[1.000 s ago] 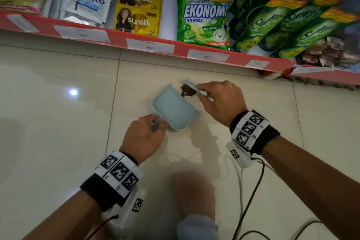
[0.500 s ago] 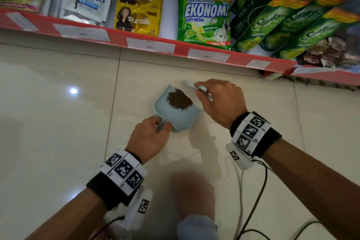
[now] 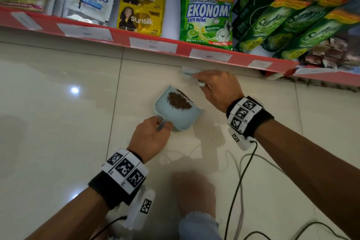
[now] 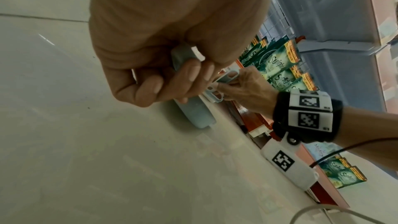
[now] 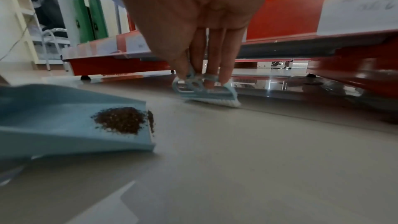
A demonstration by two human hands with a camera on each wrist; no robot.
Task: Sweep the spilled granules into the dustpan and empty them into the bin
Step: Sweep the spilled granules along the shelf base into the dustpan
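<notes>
Overhead light leaves a small white glare spot on the glossy floor tiles [image 3: 74,90] at my nine o'clock. My arms cast soft shadows toward six o'clock. The brush [image 5: 206,91] in my right-wrist view smears with motion blur. Shelf edges bow at the frame borders; my left-wrist view is dim, hazy.
</notes>
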